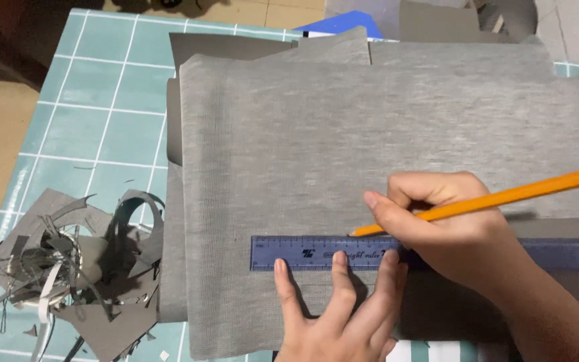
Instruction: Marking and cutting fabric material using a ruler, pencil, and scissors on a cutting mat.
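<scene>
L hand (pixel 340 312) lies flat w/ fingers spread, three fingertips (pixel 281 267) pressing on the lower edge of a blue-violet ruler (pixel 289 253). Ruler lies level across a grey fabric sheet (pixel 343 134), running from just beyond the L fingertips out past the R wrist. R hand (pixel 447 224) crosses over the ruler just above the L hand, fingers pinched round an orange pencil (pixel 504 198). Pencil tip touches the fabric at the ruler's top edge, just above the L middle finger; shaft slants up & away to the R. Fabric lies under both hands, on darker grey sheets (pixel 222 45). Well to the L of the L hand, a heap of grey scraps & strips (pixel 75 268) sits on the teal grid mat (pixel 102 87).
</scene>
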